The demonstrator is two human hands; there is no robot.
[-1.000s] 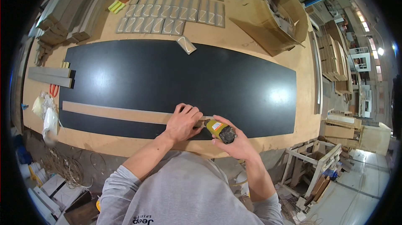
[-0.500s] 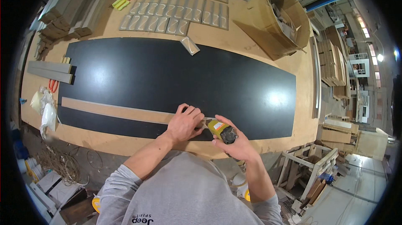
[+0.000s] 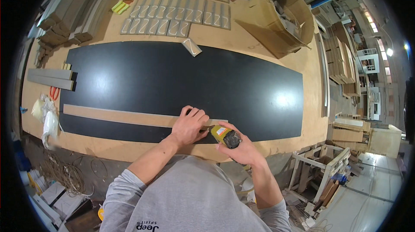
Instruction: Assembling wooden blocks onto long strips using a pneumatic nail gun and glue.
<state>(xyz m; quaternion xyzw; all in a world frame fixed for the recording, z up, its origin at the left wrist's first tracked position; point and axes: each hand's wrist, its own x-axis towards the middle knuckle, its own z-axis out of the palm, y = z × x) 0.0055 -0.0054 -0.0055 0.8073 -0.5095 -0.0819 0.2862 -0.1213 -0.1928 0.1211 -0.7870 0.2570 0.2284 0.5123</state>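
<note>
The strip [image 3: 116, 114] lies along the near side of the black panel [image 3: 181, 76] on the tabletop [image 3: 268, 146]. The left hand [image 3: 190, 125] rests over the strip near its right end; whether its grip pinches anything is hidden. The right hand's [image 3: 244, 149] grip wraps the power tool [image 3: 232, 139]. Good work here calls for firm, flat pressure and fingertips clear of the nose. The tool's label [image 3: 221, 131] is too small to read; the shirt [image 3: 186, 193] bears dark lettering.
</note>
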